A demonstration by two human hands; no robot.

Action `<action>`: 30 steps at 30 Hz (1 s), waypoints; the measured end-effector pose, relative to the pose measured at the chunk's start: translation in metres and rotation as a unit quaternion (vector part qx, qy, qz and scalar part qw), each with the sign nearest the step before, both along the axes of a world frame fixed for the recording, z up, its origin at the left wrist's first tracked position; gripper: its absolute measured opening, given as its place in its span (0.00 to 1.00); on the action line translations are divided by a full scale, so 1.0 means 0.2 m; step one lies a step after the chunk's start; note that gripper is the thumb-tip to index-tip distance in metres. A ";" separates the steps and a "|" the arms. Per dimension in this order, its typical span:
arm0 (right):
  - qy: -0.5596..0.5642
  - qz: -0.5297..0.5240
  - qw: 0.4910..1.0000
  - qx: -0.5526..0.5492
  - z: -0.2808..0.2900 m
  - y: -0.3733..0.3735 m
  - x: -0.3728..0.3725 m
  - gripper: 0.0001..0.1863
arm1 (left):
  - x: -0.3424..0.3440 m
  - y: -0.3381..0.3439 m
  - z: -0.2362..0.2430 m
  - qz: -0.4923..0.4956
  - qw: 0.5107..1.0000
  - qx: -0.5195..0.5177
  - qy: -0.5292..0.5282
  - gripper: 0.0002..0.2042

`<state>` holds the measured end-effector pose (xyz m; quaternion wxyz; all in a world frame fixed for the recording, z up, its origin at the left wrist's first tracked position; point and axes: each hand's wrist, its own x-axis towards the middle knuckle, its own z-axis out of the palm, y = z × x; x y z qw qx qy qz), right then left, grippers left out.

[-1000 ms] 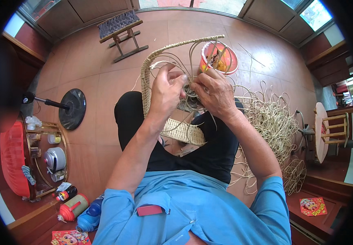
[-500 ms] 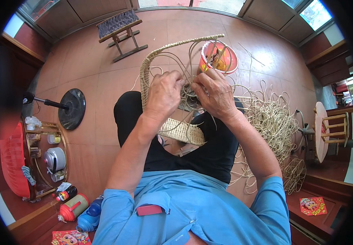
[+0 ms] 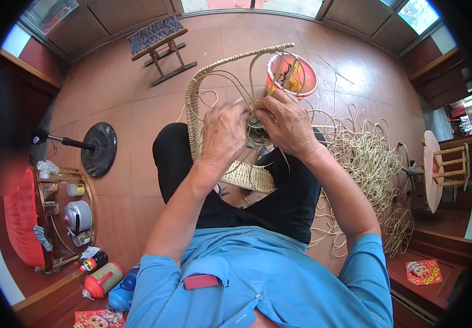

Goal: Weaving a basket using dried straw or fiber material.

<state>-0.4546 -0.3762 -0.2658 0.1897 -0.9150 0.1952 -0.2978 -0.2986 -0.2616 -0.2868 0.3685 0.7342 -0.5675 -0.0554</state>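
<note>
Above my lap, my left hand (image 3: 225, 134) and my right hand (image 3: 289, 124) come close together, fingertips pinched on thin straw-coloured cord (image 3: 251, 71). The exact crossing of the strands is partly covered by my fingers. Around them curves a woven cord piece (image 3: 193, 109) with a wrapped upper rim reaching to the far right. Its lower woven band (image 3: 249, 176) lies between my knees. Loose strands arch from the rim down to my hands, and a dark roundish thing shows just below my fingertips, too hidden to name.
A large tangle of cord (image 3: 361, 158) spreads on the floor at my right. Beyond my hands stands a red bucket (image 3: 311, 90). A woven-top stool (image 3: 156, 37) is at the far left. On the left are a round black stand base (image 3: 99, 148) and a shelf with a kettle (image 3: 78, 215).
My left hand has shifted slightly right and down, its fingers now closer to the right hand's. The woven piece has moved slightly left. Both hands still pinch the cord.
</note>
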 end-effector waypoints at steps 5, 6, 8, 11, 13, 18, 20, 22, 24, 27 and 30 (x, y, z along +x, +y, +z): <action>-0.012 0.002 1.000 0.007 -0.01 -0.02 -0.01 0.05 | 0.02 -0.02 0.04 -0.046 0.998 0.029 0.034 0.13; -0.012 0.007 1.000 0.009 0.00 -0.02 -0.01 0.05 | 0.02 -0.02 0.08 -0.065 0.990 0.095 0.081 0.13; -0.013 0.010 1.000 0.011 0.00 -0.02 0.00 0.05 | 0.02 -0.01 0.09 -0.063 0.989 0.113 0.071 0.12; -0.018 0.021 1.000 -0.007 0.00 -0.02 -0.01 0.05 | -0.02 -0.02 0.06 -0.053 0.995 0.090 0.000 0.11; -0.012 0.025 0.999 -0.018 -0.02 -0.02 -0.02 0.07 | -0.04 -0.01 0.03 -0.046 0.996 0.050 -0.064 0.10; -0.006 0.027 0.999 -0.021 -0.01 -0.02 -0.02 0.07 | -0.05 0.05 0.01 -0.036 0.990 -0.013 -0.137 0.07; 0.003 0.024 0.999 -0.021 0.00 -0.02 -0.03 0.07 | -0.04 0.06 0.06 -0.033 0.986 0.002 -0.164 0.06; 0.007 0.027 0.999 -0.018 0.00 -0.01 -0.03 0.08 | -0.03 0.05 0.08 -0.030 0.981 0.016 -0.191 0.06; 0.005 0.023 1.000 -0.017 0.00 -0.01 -0.03 0.08 | -0.01 0.03 0.08 -0.039 0.985 0.011 -0.165 0.06; 0.004 0.017 1.000 -0.020 -0.03 -0.03 -0.02 0.09 | 0.00 0.02 0.06 -0.022 0.996 -0.005 -0.083 0.07; 0.001 0.015 1.000 -0.025 -0.03 -0.03 -0.01 0.09 | 0.04 -0.01 0.03 -0.009 1.000 -0.013 -0.025 0.07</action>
